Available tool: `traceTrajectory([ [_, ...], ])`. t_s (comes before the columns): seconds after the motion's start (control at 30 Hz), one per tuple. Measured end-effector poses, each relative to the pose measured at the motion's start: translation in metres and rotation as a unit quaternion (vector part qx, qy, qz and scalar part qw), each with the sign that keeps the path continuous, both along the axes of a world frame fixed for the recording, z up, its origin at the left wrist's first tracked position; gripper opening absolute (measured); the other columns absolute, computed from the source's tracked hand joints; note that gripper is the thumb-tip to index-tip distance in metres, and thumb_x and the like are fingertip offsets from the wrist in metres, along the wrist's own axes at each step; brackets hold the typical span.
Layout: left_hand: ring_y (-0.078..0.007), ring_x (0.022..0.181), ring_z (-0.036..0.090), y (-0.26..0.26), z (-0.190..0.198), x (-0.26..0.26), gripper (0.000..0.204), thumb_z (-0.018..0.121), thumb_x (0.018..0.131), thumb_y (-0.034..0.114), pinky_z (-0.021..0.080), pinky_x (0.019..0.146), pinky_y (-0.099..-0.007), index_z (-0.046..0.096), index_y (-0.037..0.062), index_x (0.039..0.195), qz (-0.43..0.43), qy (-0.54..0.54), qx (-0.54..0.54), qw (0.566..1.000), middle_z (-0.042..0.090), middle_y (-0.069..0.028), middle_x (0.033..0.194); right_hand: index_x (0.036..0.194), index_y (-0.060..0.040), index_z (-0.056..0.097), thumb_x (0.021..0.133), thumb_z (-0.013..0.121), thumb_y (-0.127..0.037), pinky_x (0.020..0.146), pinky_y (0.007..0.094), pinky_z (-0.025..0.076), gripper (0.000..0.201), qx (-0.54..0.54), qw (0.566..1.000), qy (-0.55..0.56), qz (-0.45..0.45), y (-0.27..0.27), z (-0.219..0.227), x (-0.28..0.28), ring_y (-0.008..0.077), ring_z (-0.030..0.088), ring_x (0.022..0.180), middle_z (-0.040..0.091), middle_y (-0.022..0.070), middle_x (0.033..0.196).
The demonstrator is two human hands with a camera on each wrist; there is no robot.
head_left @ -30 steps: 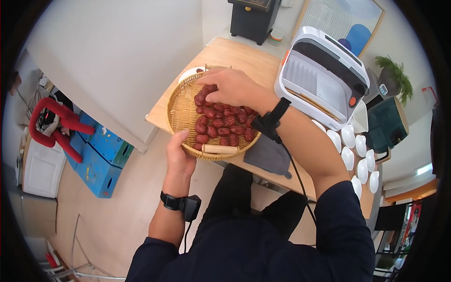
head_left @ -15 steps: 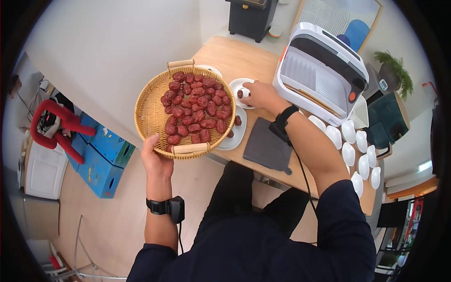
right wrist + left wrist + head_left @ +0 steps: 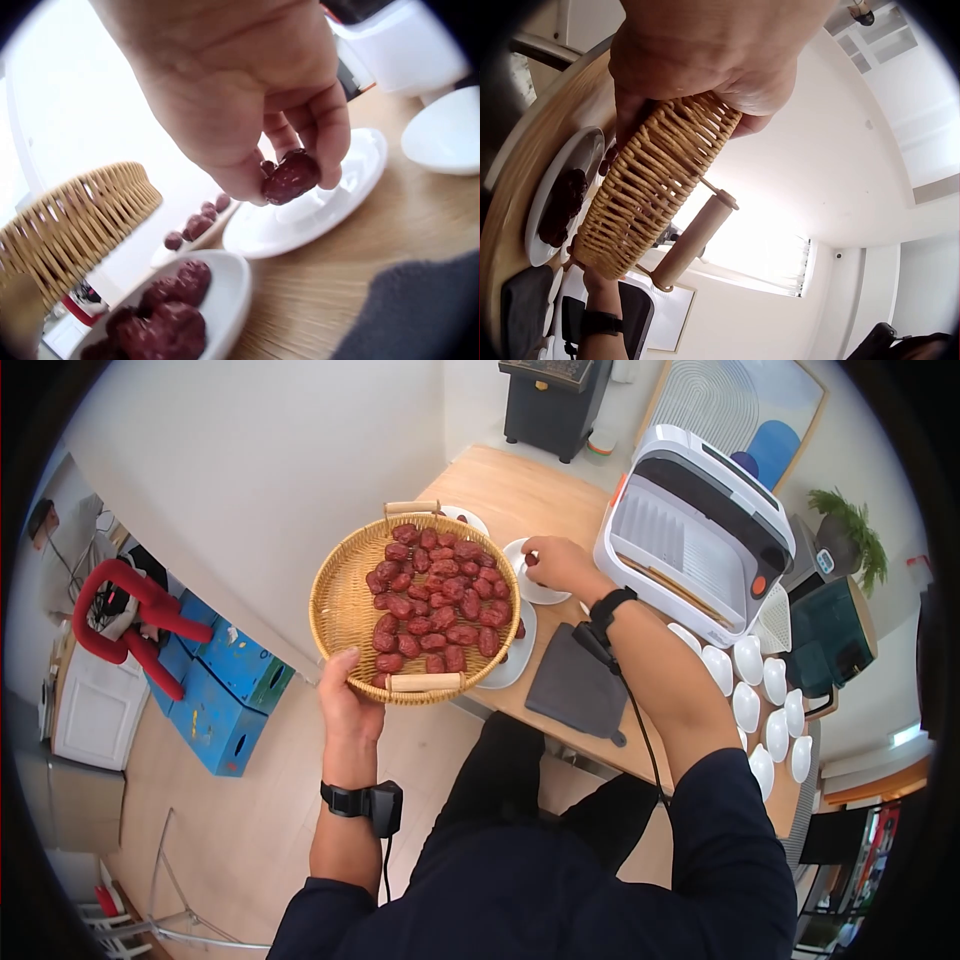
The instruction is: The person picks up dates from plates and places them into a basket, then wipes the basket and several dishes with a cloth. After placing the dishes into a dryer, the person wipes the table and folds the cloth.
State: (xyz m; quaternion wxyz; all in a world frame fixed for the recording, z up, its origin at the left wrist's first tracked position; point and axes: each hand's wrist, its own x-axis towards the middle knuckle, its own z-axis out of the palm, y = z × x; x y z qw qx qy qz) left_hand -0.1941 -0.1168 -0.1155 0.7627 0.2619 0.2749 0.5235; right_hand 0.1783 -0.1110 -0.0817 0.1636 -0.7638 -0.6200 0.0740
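My left hand (image 3: pixel 350 705) grips the near-left rim of a round wicker basket (image 3: pixel 335 595) beside its wooden handle, holding it up over the table's left edge. Dark red dates (image 3: pixel 440 600) cover much of the basket's inside; its left part shows bare weave. In the right wrist view, my right hand (image 3: pixel 247 90) pinches a date (image 3: pixel 291 177) between thumb and fingers above a white plate (image 3: pixel 300 229). A nearer white dish (image 3: pixel 229 300) holds several dates, and farther back another dish has more dates on it.
A grey cloth (image 3: pixel 575 685) lies near the table's front edge. A white and grey open-lidded appliance (image 3: pixel 690 540) stands behind my right forearm. Several small white dishes (image 3: pixel 746 660) and a dark green container (image 3: pixel 830 635) are at the right.
My right hand has left the basket and moved right, over the plate, with a date in its fingers. The left hand has shifted the basket left, then slightly back right.
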Motion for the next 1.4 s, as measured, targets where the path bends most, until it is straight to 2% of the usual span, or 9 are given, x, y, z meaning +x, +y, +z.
traceTrajectory([
  [0.1, -0.0298, 0.122, 0.063, 0.001, -0.002, 0.0, 0.053, 0.054, 0.091, 0.017, 0.051, 0.105, -0.045, 0.051, -0.0017, 0.14, -0.027, -0.005, 0.014, 1.0, 0.064, -0.0159, 0.135, 0.109, -0.0098, 0.074, 0.081, 0.07, -0.019, 0.08, 0.0402, 0.056, 0.03, 0.043, 0.994, 0.1, -0.02, 0.003, 0.035, -0.006, 0.0291, 0.072, 0.091, 0.076, 0.0113, 0.097],
  [0.13, -0.0298, 0.122, 0.063, 0.001, -0.002, 0.001, 0.053, 0.054, 0.091, 0.017, 0.051, 0.105, -0.045, 0.051, -0.0017, 0.14, -0.025, -0.005, 0.012, 1.0, 0.064, -0.0159, 0.135, 0.109, -0.0037, 0.07, 0.084, 0.073, -0.013, 0.062, 0.0309, 0.053, 0.028, 0.107, 0.985, 0.132, 0.009, 0.001, 0.049, -0.017, 0.014, 0.067, 0.072, 0.072, 0.0066, 0.09],
  [0.27, -0.0263, 0.111, 0.068, -0.001, 0.004, 0.013, 0.048, 0.054, 0.093, 0.018, 0.057, 0.093, -0.0412, 0.054, -0.0013, 0.137, -0.044, -0.026, 0.008, 0.999, 0.066, -0.0142, 0.129, 0.113, -0.0036, 0.07, 0.084, 0.073, -0.016, 0.067, 0.034, 0.054, 0.032, 0.106, 0.959, 0.218, 0.148, -0.006, 0.101, -0.089, 0.0168, 0.068, 0.075, 0.072, 0.0068, 0.092],
  [0.43, -0.0292, 0.121, 0.064, -0.021, 0.014, 0.036, 0.05, 0.051, 0.095, 0.017, 0.052, 0.105, -0.0462, 0.051, -0.0022, 0.141, -0.094, -0.057, 0.033, 0.993, 0.063, -0.0158, 0.135, 0.108, -0.0093, 0.073, 0.082, 0.07, -0.025, 0.082, 0.0447, 0.056, 0.031, -0.021, 0.96, -0.033, 0.276, -0.011, 0.103, -0.153, 0.0336, 0.071, 0.092, 0.073, 0.0137, 0.097],
  [0.97, -0.0319, 0.13, 0.059, -0.008, 0.013, -0.01, 0.055, 0.055, 0.092, 0.015, 0.045, 0.115, -0.0474, 0.048, -0.0003, 0.145, -0.011, -0.064, 0.019, 0.998, 0.06, -0.0161, 0.143, 0.104, -0.0146, 0.078, 0.092, 0.061, -0.029, 0.083, 0.044, 0.056, 0.026, 0.262, 0.951, 0.065, 0.151, -0.062, 0.095, -0.107, 0.032, 0.069, 0.097, 0.074, 0.0113, 0.095],
  [1.03, -0.0322, 0.129, 0.06, -0.003, 0.015, -0.028, 0.055, 0.055, 0.093, 0.015, 0.047, 0.113, -0.0475, 0.048, -0.0002, 0.145, 0.021, -0.041, 0.037, 0.998, 0.06, -0.0164, 0.142, 0.102, -0.0068, 0.077, 0.09, 0.068, -0.02, 0.084, 0.0396, 0.055, 0.021, 0.106, 0.992, 0.043, 0.047, -0.075, 0.093, -0.091, 0.0311, 0.07, 0.095, 0.073, 0.0134, 0.097],
  [1.13, -0.0332, 0.129, 0.06, 0.002, 0.013, -0.052, 0.055, 0.054, 0.093, 0.015, 0.048, 0.113, -0.0489, 0.047, 0.0002, 0.146, 0.061, -0.029, 0.048, 0.997, 0.06, -0.0174, 0.142, 0.112, -0.0083, 0.076, 0.087, 0.068, -0.018, 0.087, 0.0412, 0.055, 0.027, -0.034, 0.993, -0.039, 0.105, -0.082, 0.055, -0.084, 0.0311, 0.07, 0.1, 0.073, 0.0133, 0.107],
  [1.27, -0.0337, 0.13, 0.059, -0.006, 0.013, -0.067, 0.057, 0.054, 0.093, 0.016, 0.046, 0.114, -0.0493, 0.046, 0.0005, 0.147, 0.093, -0.017, 0.043, 0.995, 0.058, -0.0179, 0.145, 0.13, -0.0143, 0.068, 0.084, 0.071, -0.023, 0.089, 0.0445, 0.055, 0.047, -0.018, 0.986, -0.04, 0.161, -0.089, 0.031, -0.098, 0.0342, 0.069, 0.101, 0.067, 0.013, 0.125],
  [1.4, -0.0338, 0.132, 0.058, -0.014, 0.009, -0.075, 0.058, 0.054, 0.092, 0.016, 0.045, 0.115, -0.0495, 0.045, 0.0009, 0.148, 0.108, -0.024, 0.041, 0.993, 0.057, -0.0175, 0.146, 0.122, -0.0106, 0.069, 0.082, 0.073, -0.028, 0.086, 0.0458, 0.056, 0.044, -0.061, 0.982, -0.088, 0.153, -0.083, 0.019, -0.111, 0.0346, 0.069, 0.1, 0.068, 0.0139, 0.115],
])
